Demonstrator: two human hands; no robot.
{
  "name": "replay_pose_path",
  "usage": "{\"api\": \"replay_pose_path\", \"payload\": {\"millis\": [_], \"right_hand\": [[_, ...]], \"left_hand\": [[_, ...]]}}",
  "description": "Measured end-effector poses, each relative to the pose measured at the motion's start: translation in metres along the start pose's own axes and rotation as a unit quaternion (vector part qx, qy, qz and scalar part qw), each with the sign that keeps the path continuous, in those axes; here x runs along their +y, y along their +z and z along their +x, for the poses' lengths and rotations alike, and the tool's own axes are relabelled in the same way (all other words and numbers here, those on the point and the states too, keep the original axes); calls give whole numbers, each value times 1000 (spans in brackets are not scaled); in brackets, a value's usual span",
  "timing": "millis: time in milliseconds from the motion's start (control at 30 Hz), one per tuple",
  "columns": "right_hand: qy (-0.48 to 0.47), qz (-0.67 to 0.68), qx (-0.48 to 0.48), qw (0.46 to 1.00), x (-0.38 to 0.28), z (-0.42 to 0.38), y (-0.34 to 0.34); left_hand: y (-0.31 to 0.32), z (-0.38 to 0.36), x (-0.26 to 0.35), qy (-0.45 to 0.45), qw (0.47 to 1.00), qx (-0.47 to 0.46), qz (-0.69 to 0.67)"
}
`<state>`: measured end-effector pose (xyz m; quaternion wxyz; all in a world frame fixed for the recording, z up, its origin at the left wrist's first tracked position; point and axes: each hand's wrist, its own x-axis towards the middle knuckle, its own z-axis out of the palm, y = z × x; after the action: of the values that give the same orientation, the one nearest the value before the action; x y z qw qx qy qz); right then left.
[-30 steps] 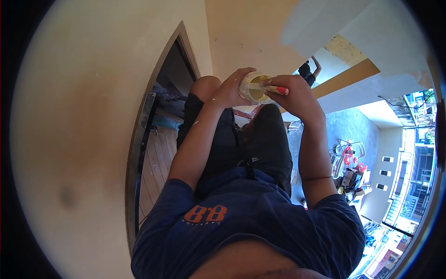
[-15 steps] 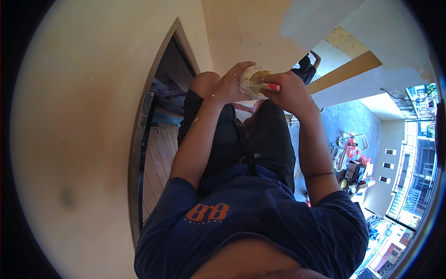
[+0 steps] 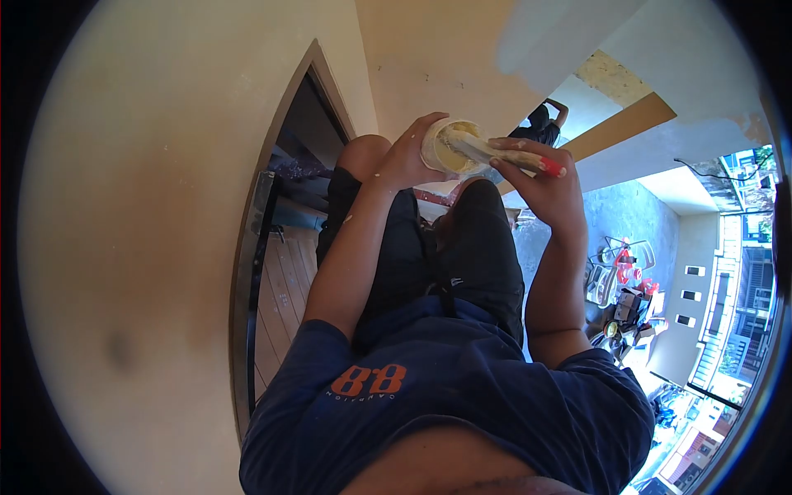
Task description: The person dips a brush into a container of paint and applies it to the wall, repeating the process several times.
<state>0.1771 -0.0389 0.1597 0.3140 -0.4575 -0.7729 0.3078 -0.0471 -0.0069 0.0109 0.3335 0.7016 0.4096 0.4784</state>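
My left hand (image 3: pixel 407 158) is wrapped round a small white tub (image 3: pixel 431 148) smeared with pale paint, its opening turned toward the camera. Yellowish paint shows inside. In my right hand (image 3: pixel 540 177) is a paintbrush (image 3: pixel 513 157) with a red-tipped handle, pinched between thumb and fingers. The brush's paint-covered head lies at the mouth of the tub, over its right part. Both hands are above my knees.
A doorway (image 3: pixel 247 247) stands at the left beside a cream wall (image 3: pixel 132 206). Another person (image 3: pixel 540 124) in dark clothes is at the upper right. Red items and boxes (image 3: pixel 629 305) lie on the blue-grey floor (image 3: pixel 615 206) at right.
My right hand has moved right, drawing the brush partly out of the tub, so more of its handle and head shows. My left hand still holds the tub in nearly the same place.
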Motion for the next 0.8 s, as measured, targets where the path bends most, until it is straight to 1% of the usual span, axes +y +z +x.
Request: {"api": "replay_pose_path", "payload": {"millis": [33, 67, 100, 133, 200, 233, 300, 433, 500, 667, 733, 800], "right_hand": [[-1, 1, 1, 1000, -1, -1, 1], [5, 22, 23, 999, -2, -4, 2], [12, 43, 44, 998, -3, -7, 4], [14, 43, 44, 998, -3, -9, 5], [-13, 33, 77, 996, -1, -12, 6], [-13, 32, 77, 996, 0, -14, 6], [-26, 71, 91, 993, 4, -17, 5], [-41, 73, 110, 990, 10, -22, 4], [-18, 121, 132, 984, 11, -25, 6], [-30, 171, 167, 971, 15, -29, 16], [-27, 187, 177, 966, 17, -31, 22], [-17, 223, 219, 950, 24, -31, 30]], "left_hand": [[0, 0, 0, -8, 1000, 4, -9], [0, 0, -1, -11, 1000, 3, -9], [1, 0, -3, -17, 999, 2, -40], [2, 1, -4, -22, 997, 1, -72], [3, 1, -5, -14, 998, 1, -65], [3, 1, -5, -5, 998, 2, -56], [3, 1, -4, -3, 998, 4, -58], [3, 1, -3, -11, 997, 7, -76], [2, 0, -1, -12, 998, 9, -67], [2, -1, -1, -13, 998, 10, -61], [3, -1, -2, -17, 996, 13, -88], [3, -2, -3, -20, 996, 13, -83]]}}
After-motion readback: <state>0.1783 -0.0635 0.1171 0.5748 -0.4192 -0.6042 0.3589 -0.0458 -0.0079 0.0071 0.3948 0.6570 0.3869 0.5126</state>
